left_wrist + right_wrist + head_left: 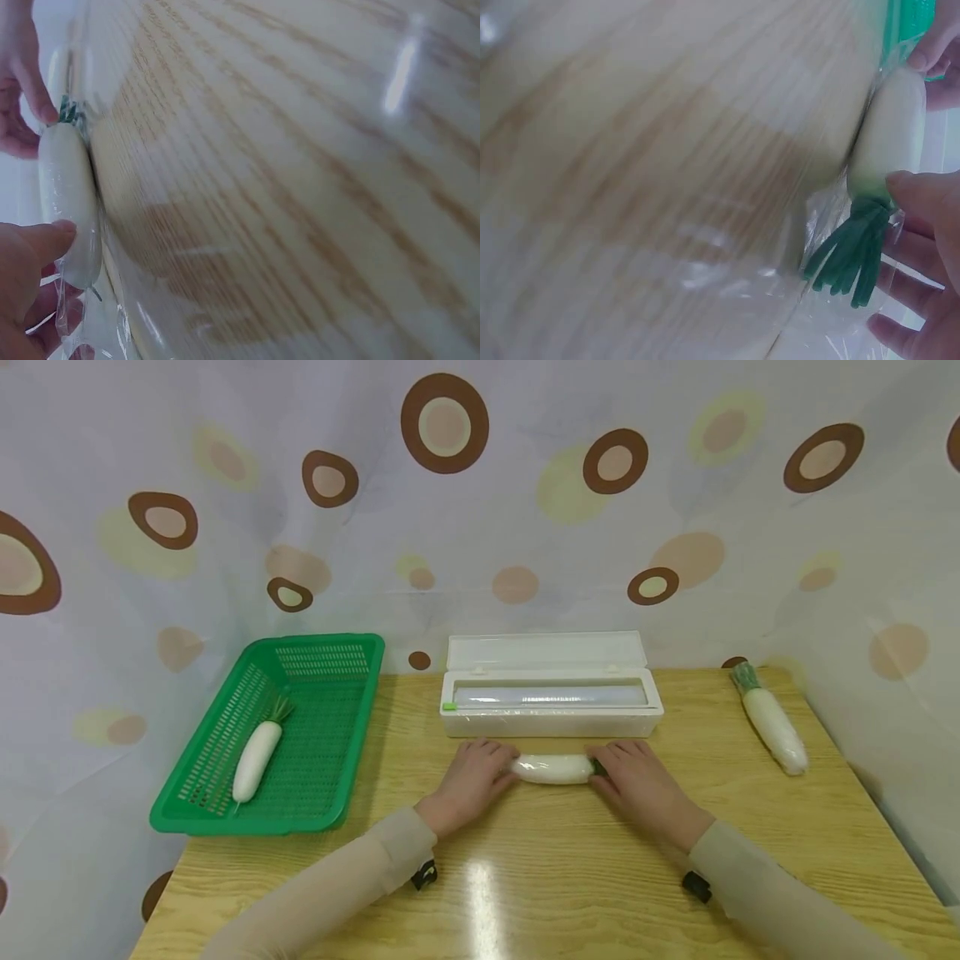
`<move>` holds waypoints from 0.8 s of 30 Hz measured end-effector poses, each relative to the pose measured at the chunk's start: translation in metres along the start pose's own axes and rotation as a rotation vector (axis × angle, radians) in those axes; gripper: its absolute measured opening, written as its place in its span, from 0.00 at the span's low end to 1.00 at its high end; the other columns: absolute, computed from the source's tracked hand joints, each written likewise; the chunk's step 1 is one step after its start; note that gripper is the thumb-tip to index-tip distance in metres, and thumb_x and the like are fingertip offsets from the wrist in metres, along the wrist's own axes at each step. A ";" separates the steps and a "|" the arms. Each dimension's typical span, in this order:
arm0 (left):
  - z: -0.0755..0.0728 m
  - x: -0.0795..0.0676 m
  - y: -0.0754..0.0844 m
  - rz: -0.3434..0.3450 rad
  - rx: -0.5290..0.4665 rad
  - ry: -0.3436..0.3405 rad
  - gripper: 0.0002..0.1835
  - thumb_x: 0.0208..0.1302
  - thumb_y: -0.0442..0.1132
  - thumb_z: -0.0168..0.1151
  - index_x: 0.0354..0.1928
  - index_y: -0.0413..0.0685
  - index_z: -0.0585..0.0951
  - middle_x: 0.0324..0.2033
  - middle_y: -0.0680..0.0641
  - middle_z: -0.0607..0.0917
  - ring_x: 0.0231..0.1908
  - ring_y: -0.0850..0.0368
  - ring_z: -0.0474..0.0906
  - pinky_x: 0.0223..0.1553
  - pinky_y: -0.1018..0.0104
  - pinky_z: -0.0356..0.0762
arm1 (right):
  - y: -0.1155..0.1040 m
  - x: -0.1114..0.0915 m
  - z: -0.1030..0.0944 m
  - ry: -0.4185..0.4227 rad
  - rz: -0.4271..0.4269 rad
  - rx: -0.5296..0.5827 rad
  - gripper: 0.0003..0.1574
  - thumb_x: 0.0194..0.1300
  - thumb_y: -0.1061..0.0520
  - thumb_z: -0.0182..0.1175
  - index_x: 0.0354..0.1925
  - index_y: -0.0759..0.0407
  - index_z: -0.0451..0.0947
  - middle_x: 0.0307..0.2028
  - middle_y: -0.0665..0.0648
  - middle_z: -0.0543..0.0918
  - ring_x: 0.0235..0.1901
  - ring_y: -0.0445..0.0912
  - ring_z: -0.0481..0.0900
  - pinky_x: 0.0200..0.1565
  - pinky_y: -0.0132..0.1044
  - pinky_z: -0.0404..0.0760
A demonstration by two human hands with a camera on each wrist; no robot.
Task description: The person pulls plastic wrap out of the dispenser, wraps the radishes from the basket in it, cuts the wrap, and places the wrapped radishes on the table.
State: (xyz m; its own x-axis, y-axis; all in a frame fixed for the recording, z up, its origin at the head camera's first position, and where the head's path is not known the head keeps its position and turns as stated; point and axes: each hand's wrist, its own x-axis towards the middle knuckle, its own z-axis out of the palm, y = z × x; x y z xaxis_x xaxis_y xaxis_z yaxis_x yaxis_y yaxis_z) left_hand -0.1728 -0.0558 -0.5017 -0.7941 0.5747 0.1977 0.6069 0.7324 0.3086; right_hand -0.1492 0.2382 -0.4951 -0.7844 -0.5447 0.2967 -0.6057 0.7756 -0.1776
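A white radish (553, 768) with green leaves lies crosswise on the table in front of the cling film box, with clear film around it. At its root end my left hand (468, 783) holds it, the thumb (56, 236) on the near side and the fingers partly hidden behind. My right hand (641, 785) grips the leafy end, its thumb (907, 187) against the radish. The green leaves (855, 251) show spread under the film in the right wrist view. Loose film (82, 330) hangs past the root end in the left wrist view.
Behind the radish stands a white cling film box (552, 724), lid raised, with a film roll (551, 696) inside. To the left, a green basket (365, 727) holds another radish (257, 760). A third radish (776, 727), shiny as if wrapped, lies at the right.
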 end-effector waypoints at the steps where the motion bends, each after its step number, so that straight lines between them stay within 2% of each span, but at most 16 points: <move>1: 0.000 0.000 0.000 0.000 0.001 0.002 0.18 0.73 0.48 0.66 0.60 0.49 0.82 0.54 0.49 0.87 0.56 0.51 0.78 0.57 0.53 0.73 | 0.000 0.000 0.000 0.001 0.005 0.005 0.23 0.67 0.58 0.71 0.55 0.67 0.79 0.46 0.60 0.86 0.50 0.57 0.80 0.58 0.57 0.73; 7: 0.001 -0.002 -0.003 0.005 -0.006 0.010 0.18 0.74 0.44 0.66 0.61 0.50 0.82 0.54 0.48 0.86 0.58 0.49 0.78 0.59 0.50 0.73 | 0.003 0.000 0.001 -0.001 0.017 0.017 0.19 0.67 0.61 0.71 0.54 0.65 0.79 0.48 0.61 0.86 0.52 0.59 0.80 0.58 0.58 0.73; 12: 0.003 -0.001 -0.007 -0.019 -0.002 -0.008 0.18 0.73 0.42 0.67 0.62 0.49 0.81 0.54 0.49 0.86 0.58 0.50 0.79 0.58 0.52 0.73 | 0.008 0.000 0.001 -0.028 0.049 0.031 0.18 0.68 0.63 0.69 0.54 0.64 0.80 0.49 0.61 0.86 0.53 0.58 0.80 0.59 0.58 0.72; 19: 0.002 -0.004 -0.010 -0.030 -0.011 -0.023 0.22 0.70 0.47 0.70 0.63 0.50 0.81 0.55 0.48 0.86 0.59 0.49 0.78 0.58 0.51 0.72 | 0.009 0.001 -0.001 -0.031 0.018 0.025 0.19 0.67 0.60 0.71 0.53 0.63 0.80 0.48 0.60 0.85 0.52 0.58 0.80 0.59 0.59 0.73; 24: -0.004 -0.006 -0.009 -0.032 -0.008 -0.016 0.25 0.71 0.52 0.68 0.65 0.50 0.80 0.57 0.48 0.86 0.60 0.48 0.78 0.58 0.50 0.72 | 0.007 0.002 -0.007 -0.014 -0.014 0.014 0.21 0.65 0.59 0.73 0.54 0.64 0.79 0.48 0.60 0.84 0.51 0.59 0.80 0.58 0.59 0.74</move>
State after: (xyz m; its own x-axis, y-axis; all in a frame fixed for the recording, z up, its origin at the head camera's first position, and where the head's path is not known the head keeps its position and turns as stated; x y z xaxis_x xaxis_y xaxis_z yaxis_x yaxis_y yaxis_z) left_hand -0.1741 -0.0671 -0.5021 -0.8122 0.5572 0.1725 0.5812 0.7473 0.3222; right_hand -0.1537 0.2447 -0.4893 -0.7779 -0.5597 0.2858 -0.6180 0.7638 -0.1863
